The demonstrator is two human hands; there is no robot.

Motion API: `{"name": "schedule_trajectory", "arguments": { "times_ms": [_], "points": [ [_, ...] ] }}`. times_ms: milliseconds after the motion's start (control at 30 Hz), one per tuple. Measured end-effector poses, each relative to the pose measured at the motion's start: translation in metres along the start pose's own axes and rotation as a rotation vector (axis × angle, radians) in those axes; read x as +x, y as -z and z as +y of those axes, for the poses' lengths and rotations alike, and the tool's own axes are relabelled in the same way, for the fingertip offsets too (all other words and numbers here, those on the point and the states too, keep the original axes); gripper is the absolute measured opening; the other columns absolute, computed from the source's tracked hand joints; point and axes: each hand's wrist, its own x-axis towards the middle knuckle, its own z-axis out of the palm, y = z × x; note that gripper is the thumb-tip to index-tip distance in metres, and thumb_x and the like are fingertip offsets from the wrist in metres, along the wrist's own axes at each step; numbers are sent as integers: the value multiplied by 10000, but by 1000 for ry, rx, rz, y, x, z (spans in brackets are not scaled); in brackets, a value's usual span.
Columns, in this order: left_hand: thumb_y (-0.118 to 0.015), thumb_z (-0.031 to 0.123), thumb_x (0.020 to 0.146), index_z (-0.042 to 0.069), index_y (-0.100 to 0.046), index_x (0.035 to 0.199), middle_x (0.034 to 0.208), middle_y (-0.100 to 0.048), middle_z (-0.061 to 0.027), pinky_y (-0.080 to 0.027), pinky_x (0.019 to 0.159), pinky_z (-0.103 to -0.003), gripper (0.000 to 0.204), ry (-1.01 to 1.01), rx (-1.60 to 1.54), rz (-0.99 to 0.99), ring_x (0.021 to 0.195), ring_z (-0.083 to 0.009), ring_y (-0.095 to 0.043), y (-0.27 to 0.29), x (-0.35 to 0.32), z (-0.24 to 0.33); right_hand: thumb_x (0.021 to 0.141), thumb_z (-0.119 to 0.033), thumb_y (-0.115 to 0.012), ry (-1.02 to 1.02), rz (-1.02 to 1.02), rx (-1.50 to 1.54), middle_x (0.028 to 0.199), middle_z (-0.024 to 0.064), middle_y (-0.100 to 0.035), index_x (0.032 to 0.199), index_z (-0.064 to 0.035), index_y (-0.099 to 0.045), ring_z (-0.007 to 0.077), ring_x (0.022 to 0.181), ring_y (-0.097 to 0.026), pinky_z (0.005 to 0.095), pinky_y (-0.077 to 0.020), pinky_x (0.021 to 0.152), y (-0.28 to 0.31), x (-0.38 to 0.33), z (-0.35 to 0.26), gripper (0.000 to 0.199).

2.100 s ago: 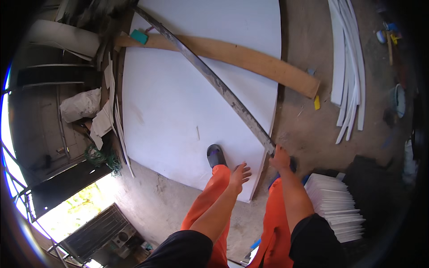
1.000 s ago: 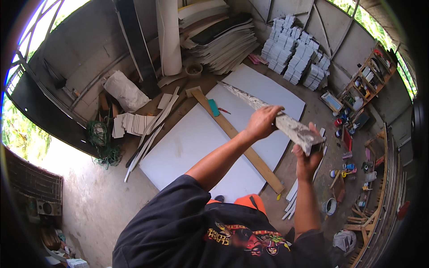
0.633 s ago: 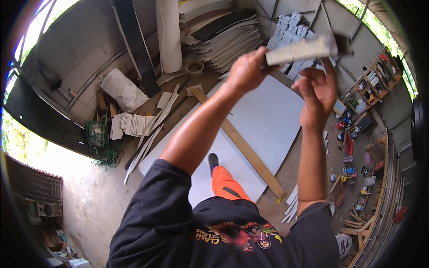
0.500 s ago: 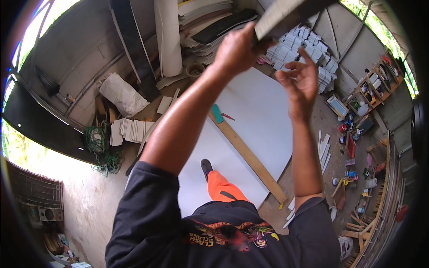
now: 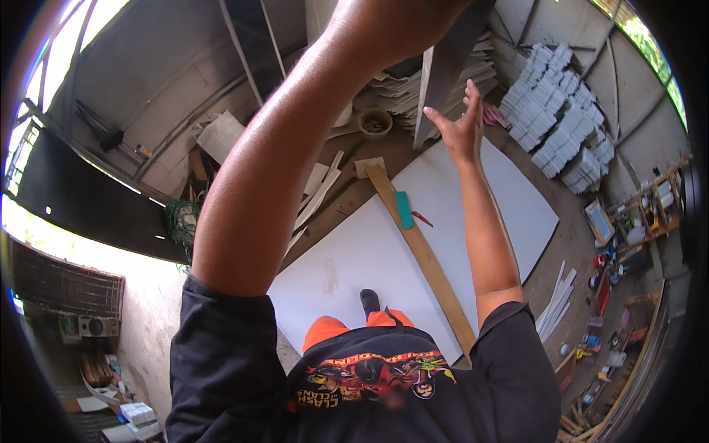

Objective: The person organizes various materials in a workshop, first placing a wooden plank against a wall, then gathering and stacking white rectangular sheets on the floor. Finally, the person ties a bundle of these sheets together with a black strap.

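Note:
At the top of the view my left hand [image 5: 395, 26] is closed on a dark board [image 5: 450, 70] with a pale edge; its fingers are mostly hidden. The board hangs steeply tilted, its lower end over the far side of the white sheets. Beside it, my right hand [image 5: 464, 133] is open, thumb and fingers spread, with nothing held. Two large white sheets [image 5: 347, 258] lie on the floor, a long wooden strip [image 5: 428, 269] along the line between them. A teal flat piece [image 5: 403, 210] rests on the strip, and a small red tool [image 5: 422, 218] lies beside it.
Stacked white blocks [image 5: 550, 111] stand at the far right, near a shelf [image 5: 653, 207] of paints and tools. A round pot [image 5: 375, 123] sits beyond the sheets. White strips [image 5: 557, 303] lie on the right; green netting [image 5: 181, 221] is at left.
The dark board has swung from slanting overhead to hanging steeply downward, as my left hand rose toward the top edge. My right hand has shifted slightly left, still open. The view has turned.

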Motion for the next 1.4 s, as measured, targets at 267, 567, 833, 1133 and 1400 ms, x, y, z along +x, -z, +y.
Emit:
{"name": "schedule_trajectory", "arguments": {
  "times_ms": [267, 567, 833, 1133, 1400],
  "points": [
    [-666, 369, 1008, -39, -669, 1112, 892, -731, -113, -544, 721, -335, 421, 207, 6, 16, 795, -177, -686, 90, 34, -51, 818, -299, -860, 281, -9, -27, 1130, 210, -638, 1295, -30, -500, 434, 1071, -621, 493, -498, 880, -132, 50, -4, 656],
    [-651, 511, 1007, -75, -632, 1211, 980, -690, -94, -498, 879, -283, 621, 110, -269, 193, 968, -124, -626, 184, 79, -266, 831, -274, -824, 507, 0, 45, 1099, 191, -607, 1329, -9, -424, 386, 971, -653, 464, -531, 836, -281, 139, -1, 692],
    [-772, 377, 946, -59, -534, 1361, 1267, -644, -184, -552, 969, -364, 647, 436, -340, 15, 1149, -237, -652, 148, 7, -481, 798, -233, -795, 581, 233, 165, 1047, 136, -635, 1216, 23, -536, 243, 878, -656, 382, -542, 786, -331, 252, -72, 555],
    [-825, 485, 855, 33, -527, 1425, 1332, -644, -229, -494, 1059, -456, 787, 445, -51, -223, 1306, -312, -597, 96, 7, -608, 850, -95, -693, 608, 207, 518, 974, 51, -631, 1138, 1, -574, 112, 828, -582, 284, -500, 748, -394, 336, -181, 326],
    [-883, 388, 824, 6, -690, 997, 828, -760, -159, -582, 704, -365, 462, 318, -44, 26, 767, -226, -765, 124, 67, -711, 826, -85, -694, 629, -63, 658, 839, 29, -621, 1055, -12, -618, 132, 737, -597, 310, -506, 681, -478, 434, -187, 252]
  ]
}}
